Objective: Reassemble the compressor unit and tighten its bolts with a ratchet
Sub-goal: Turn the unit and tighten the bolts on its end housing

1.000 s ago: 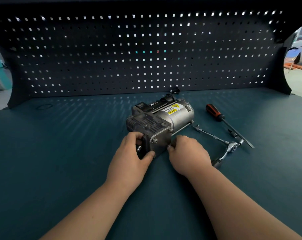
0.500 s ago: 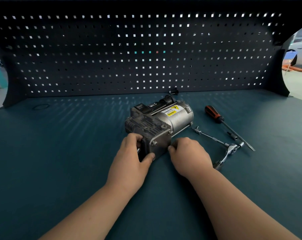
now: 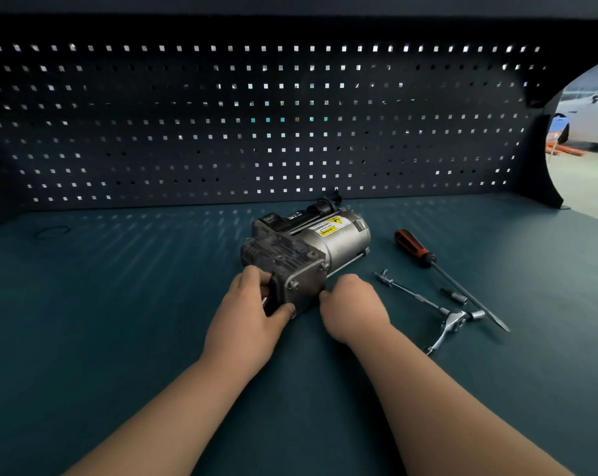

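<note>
The compressor unit (image 3: 311, 252) lies on the teal bench top, a silver motor cylinder with a yellow warning label behind a dark grey block and end plate. My left hand (image 3: 252, 310) grips the near left corner of the end plate, thumb under its front edge. My right hand (image 3: 352, 307) is curled at the plate's near right corner, its fingertips touching the unit; what they pinch is hidden. The ratchet (image 3: 452, 328) lies to the right with a long extension bar (image 3: 407, 292) attached.
A screwdriver (image 3: 441, 273) with a red and black handle lies right of the ratchet. A small socket (image 3: 457, 297) rests between them. A dark pegboard wall (image 3: 256, 125) closes the back of the bench. A thin ring (image 3: 52, 231) lies far left.
The view has shifted slightly. Both hands stay at the end plate of the compressor unit with almost no movement.
</note>
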Tool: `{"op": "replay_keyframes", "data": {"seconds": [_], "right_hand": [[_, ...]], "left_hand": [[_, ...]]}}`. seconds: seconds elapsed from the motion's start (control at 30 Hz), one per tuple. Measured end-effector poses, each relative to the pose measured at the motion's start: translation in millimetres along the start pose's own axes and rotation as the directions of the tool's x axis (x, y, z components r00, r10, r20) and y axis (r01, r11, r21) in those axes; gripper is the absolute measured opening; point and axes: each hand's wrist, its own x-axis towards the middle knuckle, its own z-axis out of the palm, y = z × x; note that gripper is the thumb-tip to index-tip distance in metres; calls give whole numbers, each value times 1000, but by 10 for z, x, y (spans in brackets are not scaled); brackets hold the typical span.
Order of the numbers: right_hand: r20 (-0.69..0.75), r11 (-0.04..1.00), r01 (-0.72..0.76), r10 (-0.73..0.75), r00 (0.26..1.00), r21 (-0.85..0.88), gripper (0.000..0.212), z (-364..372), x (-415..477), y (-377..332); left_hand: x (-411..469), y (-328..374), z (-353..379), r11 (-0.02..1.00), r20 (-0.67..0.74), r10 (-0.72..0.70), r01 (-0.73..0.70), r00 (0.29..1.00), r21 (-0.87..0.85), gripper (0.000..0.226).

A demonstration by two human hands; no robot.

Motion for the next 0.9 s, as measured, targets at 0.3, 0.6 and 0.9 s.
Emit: {"op": "replay_keyframes", "data": {"seconds": [0.3, 0.6, 0.9], "right_hand": [[-54, 998, 64, -66, 996, -28, 21, 51, -5, 65], [-79, 992, 86, -93, 993, -93, 19, 83, -18, 57], [-113, 994, 80, -88, 990, -75, 22, 90, 11, 91]], "left_hand": [[-28, -78, 1, 995, 15, -1, 2, 1000, -97, 43], [-41, -82, -10, 996, 24, -4, 6, 1000, -90, 44], [-50, -59, -18, 997, 26, -7, 9, 1000, -82, 42]]}}
